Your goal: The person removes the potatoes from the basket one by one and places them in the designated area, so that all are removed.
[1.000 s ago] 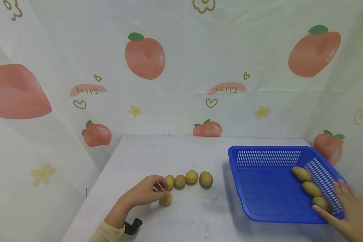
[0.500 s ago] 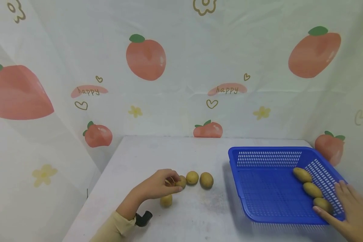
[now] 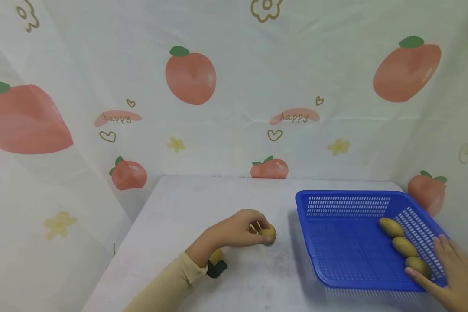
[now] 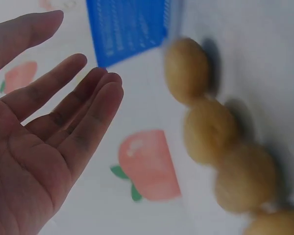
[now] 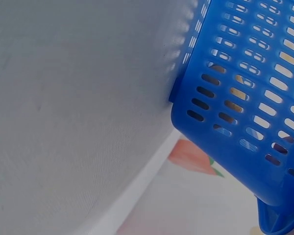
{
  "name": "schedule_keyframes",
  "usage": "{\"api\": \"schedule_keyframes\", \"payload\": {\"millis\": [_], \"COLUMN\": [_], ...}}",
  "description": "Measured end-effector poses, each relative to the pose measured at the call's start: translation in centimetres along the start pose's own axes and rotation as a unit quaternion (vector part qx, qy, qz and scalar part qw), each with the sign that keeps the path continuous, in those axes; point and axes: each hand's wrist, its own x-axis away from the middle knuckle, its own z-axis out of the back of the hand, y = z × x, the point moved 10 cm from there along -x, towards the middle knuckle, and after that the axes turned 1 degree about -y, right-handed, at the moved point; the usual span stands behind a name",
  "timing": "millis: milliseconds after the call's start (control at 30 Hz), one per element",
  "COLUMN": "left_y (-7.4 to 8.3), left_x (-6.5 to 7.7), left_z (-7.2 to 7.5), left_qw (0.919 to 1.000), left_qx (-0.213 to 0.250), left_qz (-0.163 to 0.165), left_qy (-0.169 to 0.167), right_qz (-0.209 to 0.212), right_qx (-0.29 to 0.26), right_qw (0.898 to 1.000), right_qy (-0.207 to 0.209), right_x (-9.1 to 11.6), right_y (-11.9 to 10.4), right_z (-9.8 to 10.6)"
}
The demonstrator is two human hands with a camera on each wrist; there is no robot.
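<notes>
My left hand (image 3: 238, 229) hovers over the row of potatoes on the table, fingers loosely bent. Its fingertips overlap the rightmost potato (image 3: 271, 234) in the head view. The left wrist view shows the palm holding nothing, with several potatoes (image 4: 210, 131) lined up beside it. One more yellow potato (image 3: 216, 255) peeks out behind the left wrist. My right hand (image 3: 458, 273) rests on the right rim of a blue perforated basket (image 3: 343, 247), fingers straight and thumb spread. Inside the basket, 3 potatoes (image 3: 404, 247) lie along the right wall.
The basket stands on the right side of a white table (image 3: 203, 195). A curtain (image 3: 234, 86) printed with fruit hangs behind it. A dark wrist mount (image 3: 217, 269) shows under the left sleeve.
My left hand has moved right along the potato row, from the left end to the rightmost potato. The right hand stays at the basket rim.
</notes>
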Motion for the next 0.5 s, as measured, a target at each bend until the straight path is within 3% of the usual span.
{"api": "schedule_keyframes", "payload": {"millis": [133, 367, 500], "left_y": [2.0, 5.6, 7.4], "left_x": [-2.2, -5.9, -7.6], "left_z": [-0.7, -2.3, -2.8], "left_qw": [0.9997, 0.9966, 0.9948], "left_qx": [0.013, -0.024, -0.037], "left_qz": [-0.016, -0.066, -0.078], "left_qy": [-0.013, -0.042, -0.055], "right_qz": [0.003, 0.010, 0.010], "right_qx": [0.006, 0.009, 0.008], "right_qw": [1.000, 1.000, 1.000], "right_qy": [-0.006, -0.016, -0.009], "right_x": [0.0, 0.3, 0.5], "right_y": [0.1, 0.2, 0.3], "right_z": [0.0, -0.1, 0.0]}}
